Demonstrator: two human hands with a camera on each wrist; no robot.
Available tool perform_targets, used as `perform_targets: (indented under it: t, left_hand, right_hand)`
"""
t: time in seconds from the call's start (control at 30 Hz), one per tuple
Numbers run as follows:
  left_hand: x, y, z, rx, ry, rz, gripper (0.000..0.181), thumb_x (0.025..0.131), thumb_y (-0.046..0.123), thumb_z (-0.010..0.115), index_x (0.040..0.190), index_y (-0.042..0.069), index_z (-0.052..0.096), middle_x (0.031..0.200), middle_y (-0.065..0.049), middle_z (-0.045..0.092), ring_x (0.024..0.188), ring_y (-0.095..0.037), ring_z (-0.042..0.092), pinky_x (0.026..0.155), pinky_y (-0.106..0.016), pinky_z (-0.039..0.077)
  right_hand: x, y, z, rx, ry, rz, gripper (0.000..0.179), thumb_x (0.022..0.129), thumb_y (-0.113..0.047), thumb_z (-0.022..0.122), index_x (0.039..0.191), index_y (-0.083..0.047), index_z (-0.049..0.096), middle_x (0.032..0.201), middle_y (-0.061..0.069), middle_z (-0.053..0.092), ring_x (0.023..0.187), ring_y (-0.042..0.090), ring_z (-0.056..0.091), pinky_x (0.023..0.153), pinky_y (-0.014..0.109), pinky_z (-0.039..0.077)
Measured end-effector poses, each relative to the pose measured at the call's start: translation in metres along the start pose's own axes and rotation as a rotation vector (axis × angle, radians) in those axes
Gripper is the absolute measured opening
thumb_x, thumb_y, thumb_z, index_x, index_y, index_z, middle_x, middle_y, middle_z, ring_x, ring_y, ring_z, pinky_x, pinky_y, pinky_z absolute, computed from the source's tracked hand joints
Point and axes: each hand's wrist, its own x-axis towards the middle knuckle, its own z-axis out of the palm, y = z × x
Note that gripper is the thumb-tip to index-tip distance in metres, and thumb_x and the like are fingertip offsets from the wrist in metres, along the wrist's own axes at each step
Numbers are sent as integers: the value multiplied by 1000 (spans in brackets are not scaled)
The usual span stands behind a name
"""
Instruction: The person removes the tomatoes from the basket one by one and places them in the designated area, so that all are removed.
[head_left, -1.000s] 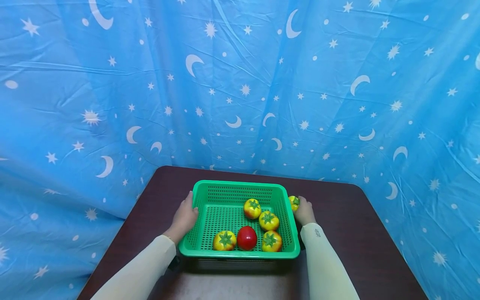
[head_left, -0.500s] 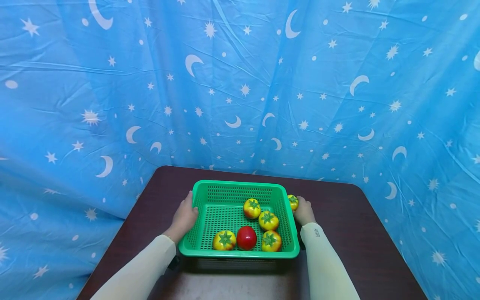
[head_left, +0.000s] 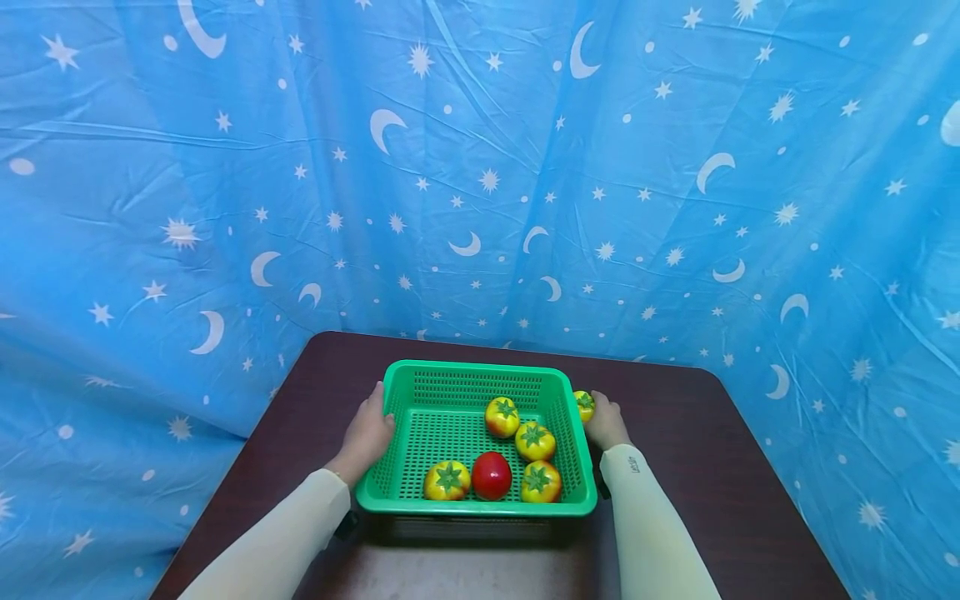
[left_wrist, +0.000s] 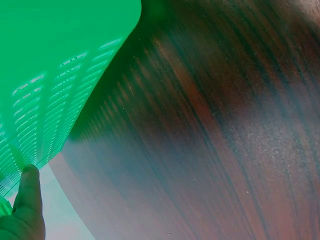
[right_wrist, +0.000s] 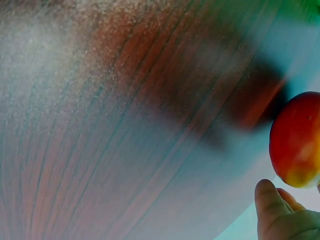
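My left hand [head_left: 367,437] grips the left side of a green plastic basket [head_left: 480,508], thumb at the rim; in the left wrist view a finger [left_wrist: 31,192] lies against the slotted outer wall [left_wrist: 55,95]. Just outside the basket's right wall, my right hand [head_left: 607,423] holds a yellow-and-red tomato [head_left: 583,402] with a green star-shaped calyx. Its red underside [right_wrist: 295,137] shows in the right wrist view, fingertips [right_wrist: 267,192] right below it. Inside the basket lie several similar yellow tomatoes [head_left: 536,440] and one glossy red round fruit [head_left: 492,476] with no calyx showing.
The basket stands on a dark brown table [head_left: 697,450] with rounded far corners. A blue curtain [head_left: 480,208] printed with moons and stars hangs behind the table and along its sides.
The tomato in my right hand has shifted slightly left, closer to the basket wall. My left hand and the basket's contents stay as they were.
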Motion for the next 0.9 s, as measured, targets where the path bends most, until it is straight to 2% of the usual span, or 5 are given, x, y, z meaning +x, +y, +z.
perform_targets:
  t: [0.3,0.6,0.9]
  left_hand:
    - [2,-3,1,-2,-15,15,67,98,11,40,152,6,1,151,-24,25,138,-41,30,106,-58,34]
    - [2,-3,-2,-2,-11,23,67,98,12,40,152,6,1,151,-25,25,138,-41,31,106,-58,35]
    - [0,-2,-1,-18,-22,1,67,99,13,40,153,9,0,152,-23,25,137,-40,32,104,-59,36]
  right_hand:
    - [-1,-4,-17,-32,-21,-28,79,82,-24,70,146,-2,29,135,29,41,118,42,45,99,58,41]
    - [-2,-25,-38,-3,-12,-22,61,94,-24,56,144,0,32,145,27,35,132,44,37,104,58,37]
    - [1,-53,-48,43,10,-132,56,96,-25,53,144,-4,35,146,21,37,135,41,35,106,57,35]
